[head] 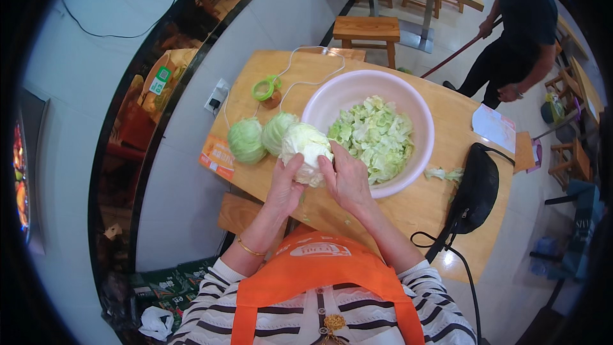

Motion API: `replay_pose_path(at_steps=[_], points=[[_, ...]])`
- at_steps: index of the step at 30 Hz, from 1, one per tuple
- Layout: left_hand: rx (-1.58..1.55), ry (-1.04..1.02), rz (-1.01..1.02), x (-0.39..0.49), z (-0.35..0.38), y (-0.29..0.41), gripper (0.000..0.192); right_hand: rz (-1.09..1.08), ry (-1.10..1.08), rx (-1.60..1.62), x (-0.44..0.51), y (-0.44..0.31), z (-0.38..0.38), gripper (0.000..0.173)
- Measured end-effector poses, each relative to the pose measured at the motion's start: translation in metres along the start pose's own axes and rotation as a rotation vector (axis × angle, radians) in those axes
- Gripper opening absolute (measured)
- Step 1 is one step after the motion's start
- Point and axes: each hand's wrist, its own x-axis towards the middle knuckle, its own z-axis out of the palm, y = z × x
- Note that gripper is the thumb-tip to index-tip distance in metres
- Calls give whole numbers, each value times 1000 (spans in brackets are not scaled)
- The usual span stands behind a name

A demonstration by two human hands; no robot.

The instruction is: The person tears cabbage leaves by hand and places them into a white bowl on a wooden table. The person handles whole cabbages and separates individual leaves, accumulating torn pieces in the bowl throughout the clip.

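Observation:
Between my two hands is a pale, partly peeled head of lettuce or cabbage (306, 151), held above the near edge of the wooden table (445, 115). My left hand (286, 184) grips its lower left side, thumb upward. On the other side, my right hand (347, 177) presses against it with thumb and fingers. Just beyond, a large pinkish-white plastic basin (322, 100) holds torn green leaves (373, 139). Two more round heads stand to the left: a green one (246, 140) and another (278, 132) partly hidden behind the held one.
A green-lidded jar (267, 92) and a white cable (313, 83) lie near the wall outlet (218, 96). At right are a black waist bag (476, 191), leaf scraps (444, 174) and a paper sheet (494, 127). Beyond the table, a person (517, 28) holds a long red handle (452, 55).

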Motion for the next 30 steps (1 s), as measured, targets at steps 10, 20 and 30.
replay_pose_path(at_steps=[10,20,30], points=[[91,86,130,-1,8,0,57,230,-63,349,0,2,-3,28],[130,67,307,0,13,-9,65,352,-72,478,2,9,-2,22],[-252,-32,-31,7,31,5,61,119,58,367,-7,13,-14,10]])
